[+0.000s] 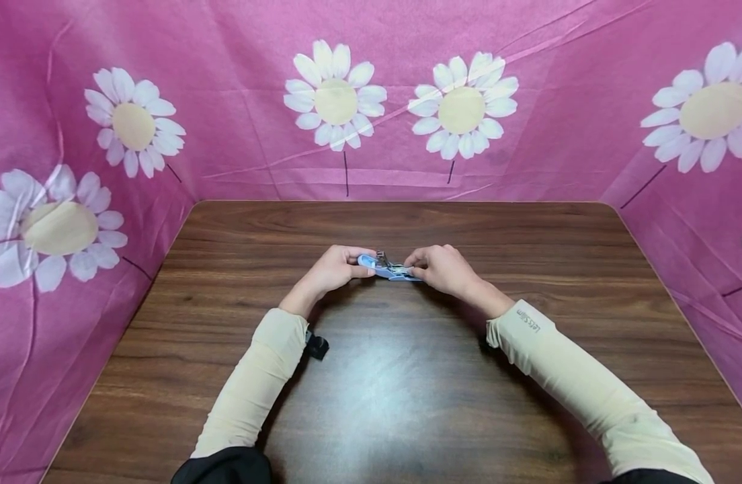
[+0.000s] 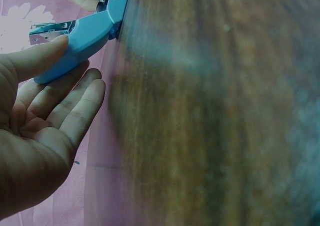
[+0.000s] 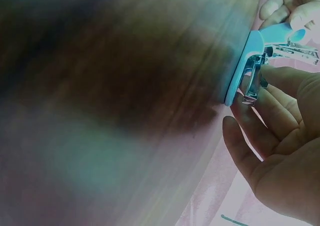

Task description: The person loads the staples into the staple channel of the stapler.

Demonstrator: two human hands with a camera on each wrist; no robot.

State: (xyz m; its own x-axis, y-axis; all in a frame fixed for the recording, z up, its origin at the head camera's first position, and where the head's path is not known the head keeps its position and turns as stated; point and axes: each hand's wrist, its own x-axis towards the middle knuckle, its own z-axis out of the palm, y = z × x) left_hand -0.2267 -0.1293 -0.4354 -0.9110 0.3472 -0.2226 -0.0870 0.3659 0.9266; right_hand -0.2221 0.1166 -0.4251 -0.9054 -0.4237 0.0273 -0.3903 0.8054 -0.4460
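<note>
Both hands are meeting at frame centre in the head view, on a small blue stapler (image 1: 388, 267) lying on the wooden table (image 1: 407, 403). The stapler is sitting mid-table, a bit toward the far edge, long axis running left-right.

Left hand (image 1: 335, 269) is holding the stapler's left, rounded end. Left wrist view, upper left: thumb lying on top of the blue arm (image 2: 82, 40), the other fingers (image 2: 70, 103) loosely extended just under it, so the grip is a light pinch, hand mostly uncurled. The metal staple channel (image 2: 47, 29) is showing above the blue arm, so the stapler is standing open.

Right hand (image 1: 440, 269) is gripping the right end. Right wrist view, right edge: fingertips (image 3: 280, 78) pinching the metal part (image 3: 252, 78) at the blue base (image 3: 240, 70), remaining fingers relaxed below.

Pink cloth with white daisies (image 1: 335, 101) is enclosing the table on three sides. Beige sleeves (image 1: 256, 376) are covering both forearms.
</note>
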